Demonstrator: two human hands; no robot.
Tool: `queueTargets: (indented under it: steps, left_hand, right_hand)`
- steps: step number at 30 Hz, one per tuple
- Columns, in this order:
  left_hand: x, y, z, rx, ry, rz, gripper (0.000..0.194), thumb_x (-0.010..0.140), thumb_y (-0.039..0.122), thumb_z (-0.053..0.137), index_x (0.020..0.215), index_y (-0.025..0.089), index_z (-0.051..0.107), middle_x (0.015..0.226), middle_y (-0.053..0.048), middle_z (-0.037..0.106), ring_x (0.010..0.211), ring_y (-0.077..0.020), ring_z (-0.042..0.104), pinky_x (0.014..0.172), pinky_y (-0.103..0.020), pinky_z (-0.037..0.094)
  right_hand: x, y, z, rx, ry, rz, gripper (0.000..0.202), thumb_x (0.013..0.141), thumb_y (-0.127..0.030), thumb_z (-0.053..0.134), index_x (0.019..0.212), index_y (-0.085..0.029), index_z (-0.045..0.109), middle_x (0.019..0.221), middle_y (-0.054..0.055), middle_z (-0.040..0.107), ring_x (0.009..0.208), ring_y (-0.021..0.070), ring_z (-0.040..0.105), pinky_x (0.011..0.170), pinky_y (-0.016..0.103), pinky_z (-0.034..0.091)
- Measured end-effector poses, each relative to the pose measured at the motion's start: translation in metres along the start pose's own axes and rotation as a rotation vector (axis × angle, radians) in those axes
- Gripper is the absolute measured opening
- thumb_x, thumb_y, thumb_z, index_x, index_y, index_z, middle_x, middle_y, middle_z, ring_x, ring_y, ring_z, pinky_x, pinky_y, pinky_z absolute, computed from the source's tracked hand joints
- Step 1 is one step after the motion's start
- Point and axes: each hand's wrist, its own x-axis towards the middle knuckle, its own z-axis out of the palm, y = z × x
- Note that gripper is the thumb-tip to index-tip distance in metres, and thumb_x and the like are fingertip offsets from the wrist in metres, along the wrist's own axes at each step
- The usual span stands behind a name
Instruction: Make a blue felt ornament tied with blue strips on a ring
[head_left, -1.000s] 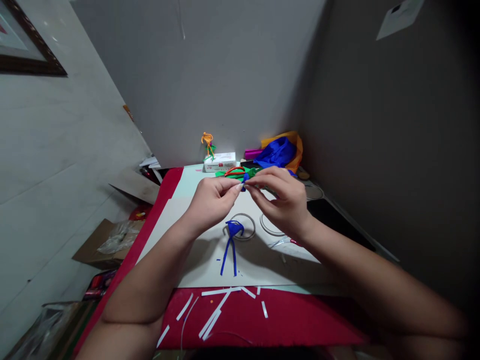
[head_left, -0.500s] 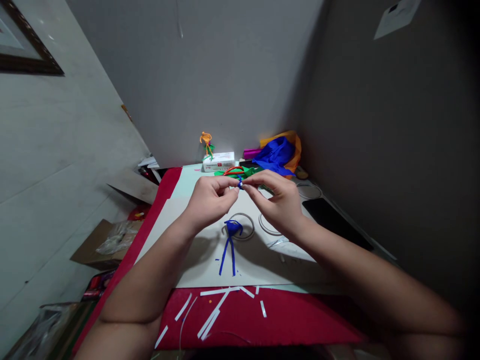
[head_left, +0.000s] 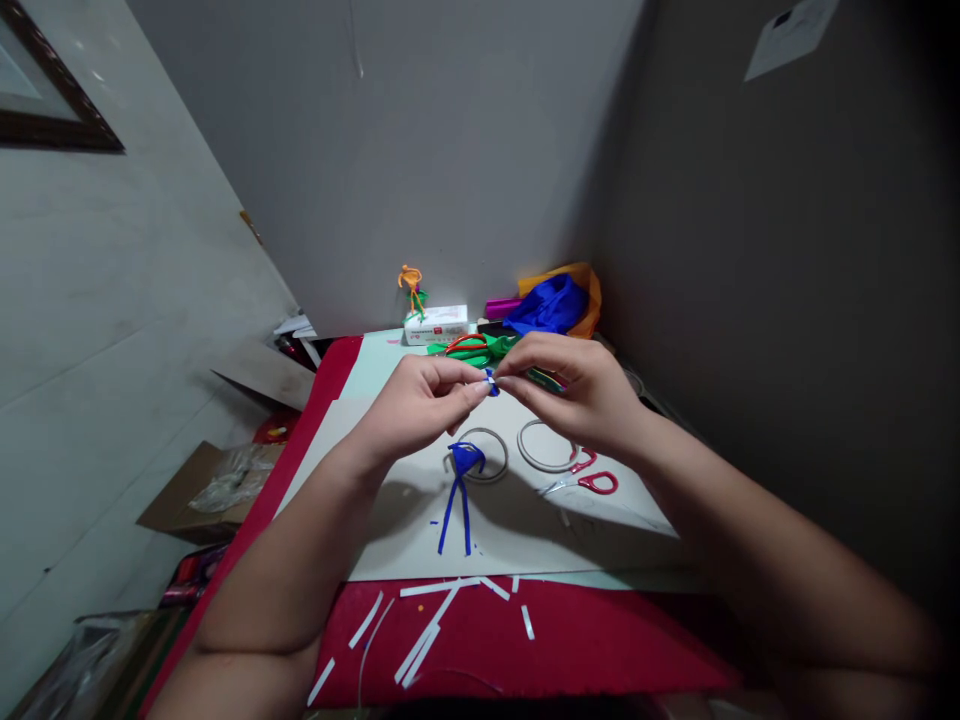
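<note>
Between my fingertips is a small blue and white piece (head_left: 491,382), too small to make out fully. My left hand (head_left: 427,400) pinches it from the left, thumb and forefinger closed. From the right, my right hand (head_left: 574,385) meets it with thumb and forefinger pinched together. Below my hands, a blue stick figure (head_left: 466,458) with two long legs lies on the white board (head_left: 405,555). Its upper part overlaps a grey wire ring (head_left: 504,455). A second coil of wire (head_left: 525,450) lies under my right hand, next to red-handled scissors (head_left: 598,483).
White strips (head_left: 420,650) are scattered on the red cloth (head_left: 600,640) along the near edge. At the back stand an orange figure (head_left: 410,280), a white box (head_left: 436,325) and crumpled blue material (head_left: 551,303). Orange-handled pliers (head_left: 466,343) rest on green material. A cardboard box (head_left: 202,490) sits lower left.
My right hand has shifted right and tilted, uncovering the red scissor handles. Both hands' fingertips, with the small blue and white piece, are slightly lower and further right.
</note>
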Motion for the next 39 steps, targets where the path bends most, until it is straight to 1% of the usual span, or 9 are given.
queueTargets:
  steps: [4, 9, 12, 16, 18, 20, 23, 29, 39]
  left_hand:
    - [-0.001, 0.001, 0.000, -0.017, -0.042, -0.039, 0.017, 0.079, 0.027, 0.062, 0.080, 0.011, 0.068, 0.043, 0.006, 0.044, 0.040, -0.0051, 0.038, 0.039, -0.016, 0.029]
    - [-0.001, 0.004, 0.001, 0.028, -0.051, -0.058, 0.014, 0.078, 0.023, 0.063, 0.076, 0.009, 0.067, 0.039, 0.007, 0.045, 0.037, -0.0040, 0.037, 0.038, -0.016, 0.028]
    - [-0.003, 0.006, 0.001, 0.050, -0.073, -0.070, 0.014, 0.077, 0.021, 0.063, 0.073, 0.008, 0.067, 0.038, 0.006, 0.046, 0.036, -0.0035, 0.037, 0.037, -0.015, 0.027]
    - [-0.005, 0.008, 0.001, 0.060, -0.120, -0.074, 0.012, 0.076, 0.018, 0.063, 0.071, 0.009, 0.067, 0.038, 0.006, 0.048, 0.035, -0.0033, 0.039, 0.038, -0.014, 0.029]
    - [-0.007, 0.008, 0.000, 0.054, -0.134, -0.077, 0.010, 0.076, 0.017, 0.063, 0.071, 0.009, 0.067, 0.038, 0.006, 0.048, 0.035, -0.0030, 0.040, 0.037, -0.014, 0.030]
    - [-0.007, 0.008, -0.001, 0.050, -0.142, -0.084, 0.010, 0.076, 0.017, 0.063, 0.072, 0.009, 0.067, 0.038, 0.006, 0.049, 0.035, -0.0029, 0.040, 0.037, -0.013, 0.029]
    - [-0.007, 0.008, -0.001, 0.045, -0.149, -0.091, 0.010, 0.076, 0.018, 0.063, 0.072, 0.010, 0.067, 0.039, 0.006, 0.049, 0.035, -0.0029, 0.040, 0.036, -0.013, 0.029]
    - [-0.006, 0.007, -0.001, 0.082, -0.166, -0.086, 0.010, 0.077, 0.017, 0.062, 0.071, 0.010, 0.067, 0.039, 0.006, 0.049, 0.036, -0.0023, 0.040, 0.037, -0.012, 0.029]
    - [-0.009, 0.008, -0.004, 0.066, -0.182, -0.075, 0.011, 0.078, 0.018, 0.063, 0.072, 0.010, 0.068, 0.040, 0.006, 0.049, 0.035, -0.0024, 0.042, 0.036, -0.011, 0.031]
  right_hand:
    - [0.001, -0.001, -0.007, -0.031, -0.104, -0.036, 0.006, 0.080, -0.015, 0.059, 0.081, -0.015, 0.064, 0.075, 0.005, 0.064, 0.069, 0.0134, 0.057, 0.063, 0.026, 0.045]
    - [0.000, -0.002, -0.008, -0.035, -0.161, -0.038, 0.006, 0.081, -0.014, 0.058, 0.080, -0.014, 0.064, 0.074, 0.005, 0.064, 0.069, 0.0128, 0.055, 0.064, 0.025, 0.044]
    - [0.000, -0.003, -0.010, 0.003, -0.199, -0.014, 0.006, 0.079, -0.013, 0.058, 0.078, -0.013, 0.064, 0.073, 0.003, 0.063, 0.068, 0.0119, 0.055, 0.064, 0.024, 0.043]
    - [-0.001, -0.004, -0.013, 0.103, -0.249, 0.049, 0.006, 0.078, -0.010, 0.058, 0.076, -0.013, 0.062, 0.072, 0.002, 0.063, 0.066, 0.0102, 0.055, 0.063, 0.022, 0.044]
    - [-0.001, -0.005, -0.014, 0.145, -0.261, 0.072, 0.006, 0.078, -0.011, 0.058, 0.077, -0.013, 0.063, 0.073, 0.002, 0.064, 0.067, 0.0102, 0.056, 0.063, 0.021, 0.044]
    - [-0.001, -0.006, -0.015, 0.174, -0.272, 0.075, 0.005, 0.079, -0.015, 0.059, 0.078, -0.013, 0.063, 0.074, 0.003, 0.064, 0.068, 0.0106, 0.057, 0.063, 0.022, 0.045]
    - [-0.001, -0.007, -0.017, 0.181, -0.287, 0.070, 0.009, 0.080, -0.020, 0.061, 0.077, -0.012, 0.064, 0.074, 0.003, 0.065, 0.067, 0.0109, 0.058, 0.062, 0.022, 0.045]
    - [-0.001, -0.007, -0.016, 0.152, -0.295, 0.082, 0.008, 0.080, -0.018, 0.060, 0.076, -0.013, 0.064, 0.073, 0.003, 0.065, 0.066, 0.0102, 0.057, 0.062, 0.022, 0.044]
    - [0.001, -0.003, -0.016, 0.314, -0.333, 0.164, 0.013, 0.080, -0.025, 0.062, 0.078, -0.012, 0.065, 0.077, 0.005, 0.066, 0.072, 0.0128, 0.061, 0.067, 0.024, 0.047]
